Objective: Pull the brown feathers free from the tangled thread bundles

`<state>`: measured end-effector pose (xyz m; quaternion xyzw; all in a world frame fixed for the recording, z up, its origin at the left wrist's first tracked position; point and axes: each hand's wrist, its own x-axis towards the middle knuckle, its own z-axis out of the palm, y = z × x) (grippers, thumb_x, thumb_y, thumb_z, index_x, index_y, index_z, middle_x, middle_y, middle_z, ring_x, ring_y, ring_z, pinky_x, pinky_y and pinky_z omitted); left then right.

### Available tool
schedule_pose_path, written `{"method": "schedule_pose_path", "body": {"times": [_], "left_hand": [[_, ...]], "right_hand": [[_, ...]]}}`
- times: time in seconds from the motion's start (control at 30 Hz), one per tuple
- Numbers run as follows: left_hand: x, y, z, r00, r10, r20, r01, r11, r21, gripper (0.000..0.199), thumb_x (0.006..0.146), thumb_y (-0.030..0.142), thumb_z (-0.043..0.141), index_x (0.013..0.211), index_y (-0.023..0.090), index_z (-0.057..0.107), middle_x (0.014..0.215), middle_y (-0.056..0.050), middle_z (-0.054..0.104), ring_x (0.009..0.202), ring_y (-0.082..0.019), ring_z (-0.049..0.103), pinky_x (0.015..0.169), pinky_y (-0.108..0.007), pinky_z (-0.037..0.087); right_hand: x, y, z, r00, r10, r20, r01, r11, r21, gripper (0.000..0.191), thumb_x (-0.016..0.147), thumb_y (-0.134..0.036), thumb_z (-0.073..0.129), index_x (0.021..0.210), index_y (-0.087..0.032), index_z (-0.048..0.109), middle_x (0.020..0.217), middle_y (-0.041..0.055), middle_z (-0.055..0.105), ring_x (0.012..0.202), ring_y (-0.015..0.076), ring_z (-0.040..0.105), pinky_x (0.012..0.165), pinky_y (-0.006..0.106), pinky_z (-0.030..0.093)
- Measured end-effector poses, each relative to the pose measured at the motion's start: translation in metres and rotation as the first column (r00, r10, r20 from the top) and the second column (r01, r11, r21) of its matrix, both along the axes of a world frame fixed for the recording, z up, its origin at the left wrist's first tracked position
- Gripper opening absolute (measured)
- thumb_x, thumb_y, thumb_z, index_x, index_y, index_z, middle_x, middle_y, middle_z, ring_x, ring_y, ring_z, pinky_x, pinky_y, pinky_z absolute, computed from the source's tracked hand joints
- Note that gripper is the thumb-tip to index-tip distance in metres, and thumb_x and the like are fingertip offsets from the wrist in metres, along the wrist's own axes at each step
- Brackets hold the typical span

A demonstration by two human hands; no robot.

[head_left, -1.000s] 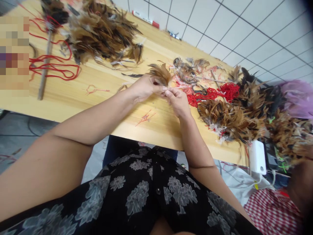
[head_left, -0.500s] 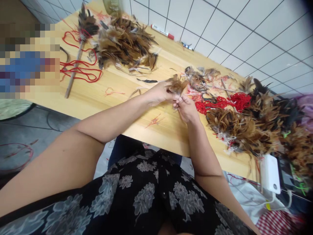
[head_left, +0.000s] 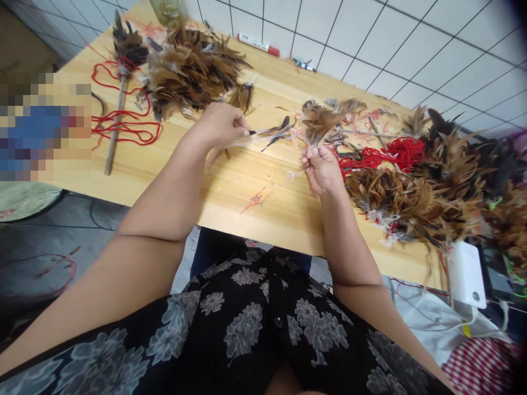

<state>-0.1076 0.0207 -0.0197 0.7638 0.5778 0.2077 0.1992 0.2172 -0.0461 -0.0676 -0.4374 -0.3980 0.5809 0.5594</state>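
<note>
My right hand [head_left: 323, 169] pinches the base of a small bunch of brown feathers [head_left: 323, 123], whose tips point away from me. Pale thread ends hang beside its fingertips. My left hand [head_left: 225, 125] is raised over the table, fingers pressed together on something I cannot make out. Thin clear strands [head_left: 267, 134] run from near its fingertips toward the right, past a dark loose feather [head_left: 276, 130]. Beyond my left hand lies a large pile of brown feathers [head_left: 193, 71]. Red cord [head_left: 405, 153] is heaped to the right of my right hand.
Feather piles [head_left: 415, 206] cover the table's right side, near a white power bank [head_left: 466, 274]. At the left lie a feather-topped stick [head_left: 115, 129] and looped red cord [head_left: 142, 129]. A red-capped marker [head_left: 258, 44] sits by the tiled wall. Red scraps [head_left: 257, 200] lie in front.
My left hand has moved left, away from the feather bunch and my right hand. Clear strands now show between the hands. My right hand keeps its pinch on the bunch.
</note>
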Motion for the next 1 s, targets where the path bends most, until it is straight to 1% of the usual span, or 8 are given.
{"method": "schedule_pose_path", "body": {"times": [0.13, 0.23, 0.43, 0.6, 0.7, 0.77, 0.87, 1.0], "left_hand": [[0.021, 0.009, -0.027, 0.996, -0.057, -0.073, 0.061, 0.997, 0.051, 0.010, 0.087, 0.022, 0.088, 0.081, 0.027, 0.082, 0.082, -0.007, 0.076, 0.101, -0.039, 0.080, 0.101, -0.052, 0.064], [0.028, 0.010, -0.038, 0.989, -0.033, -0.145, 0.047, 0.995, 0.093, 0.010, 0.094, 0.020, 0.083, 0.085, 0.024, 0.082, 0.092, -0.010, 0.078, 0.113, -0.039, 0.080, 0.110, -0.055, 0.065], [0.039, -0.008, -0.025, 0.991, -0.094, -0.094, 0.107, 0.984, 0.143, 0.014, 0.109, 0.018, 0.071, 0.110, 0.022, 0.084, 0.115, -0.015, 0.085, 0.129, -0.041, 0.080, 0.122, -0.056, 0.064], [0.039, -0.016, -0.012, 0.996, -0.015, -0.083, 0.023, 0.995, 0.096, 0.024, 0.115, 0.032, 0.070, 0.132, 0.027, 0.086, 0.129, -0.017, 0.088, 0.136, -0.045, 0.080, 0.122, -0.061, 0.063], [0.031, -0.011, -0.014, 0.991, -0.043, -0.125, 0.049, 0.998, 0.045, 0.018, 0.106, 0.040, 0.080, 0.121, 0.036, 0.089, 0.125, -0.016, 0.088, 0.133, -0.048, 0.075, 0.121, -0.070, 0.061], [0.026, -0.006, -0.022, 0.990, -0.050, -0.135, 0.052, 0.998, 0.017, 0.013, 0.104, 0.043, 0.082, 0.113, 0.036, 0.088, 0.120, -0.015, 0.086, 0.131, -0.046, 0.073, 0.121, -0.069, 0.060], [0.024, 0.003, -0.040, 0.992, -0.048, -0.114, 0.050, 0.999, 0.020, 0.020, 0.111, 0.046, 0.076, 0.104, 0.028, 0.082, 0.108, -0.013, 0.080, 0.130, -0.040, 0.069, 0.123, -0.062, 0.055], [0.030, 0.008, -0.054, 0.996, -0.070, 0.056, 0.061, 0.987, 0.148, 0.034, 0.123, 0.050, 0.068, 0.097, 0.028, 0.070, 0.092, -0.007, 0.069, 0.123, -0.033, 0.062, 0.121, -0.055, 0.052]], "right_hand": [[0.000, -0.001, 0.004, 1.000, -0.011, 0.002, 0.011, 1.000, 0.003, 0.042, 0.113, -0.006, 0.074, 0.082, -0.026, 0.052, 0.083, -0.0050, 0.064, 0.075, 0.0077, 0.064, 0.072, 0.019, 0.051], [-0.005, -0.003, 0.008, 1.000, -0.022, 0.001, 0.022, 1.000, -0.017, 0.043, 0.114, -0.003, 0.065, 0.081, -0.026, 0.050, 0.081, -0.0051, 0.062, 0.073, 0.0077, 0.061, 0.073, 0.019, 0.050], [-0.008, 0.000, 0.002, 0.985, -0.085, 0.149, 0.084, 0.996, 0.010, 0.035, 0.110, -0.009, 0.074, 0.084, -0.026, 0.057, 0.083, -0.0039, 0.059, 0.077, 0.0122, 0.051, 0.071, 0.022, 0.044], [-0.002, 0.006, -0.008, 0.968, -0.098, 0.230, 0.083, 0.994, 0.076, 0.036, 0.106, -0.021, 0.084, 0.083, -0.027, 0.057, 0.092, -0.0013, 0.063, 0.092, 0.0162, 0.060, 0.087, 0.026, 0.056], [-0.001, 0.005, -0.007, 0.982, -0.058, 0.179, 0.051, 0.998, 0.046, 0.036, 0.107, -0.015, 0.078, 0.082, -0.026, 0.056, 0.091, -0.0007, 0.064, 0.091, 0.0155, 0.059, 0.082, 0.025, 0.052], [-0.002, 0.002, -0.004, 0.991, -0.039, 0.131, 0.034, 0.999, 0.039, 0.035, 0.108, -0.012, 0.076, 0.082, -0.026, 0.057, 0.092, -0.0005, 0.067, 0.090, 0.0142, 0.060, 0.082, 0.024, 0.052], [-0.006, -0.001, -0.001, 0.994, -0.041, 0.098, 0.037, 0.999, 0.035, 0.034, 0.108, -0.012, 0.079, 0.084, -0.026, 0.060, 0.093, -0.0010, 0.070, 0.096, 0.0143, 0.067, 0.092, 0.025, 0.061], [-0.008, 0.002, -0.005, 0.991, -0.064, 0.118, 0.064, 0.998, 0.007, 0.028, 0.107, -0.011, 0.078, 0.089, -0.027, 0.064, 0.091, -0.0015, 0.067, 0.098, 0.0155, 0.068, 0.096, 0.025, 0.064]]}}
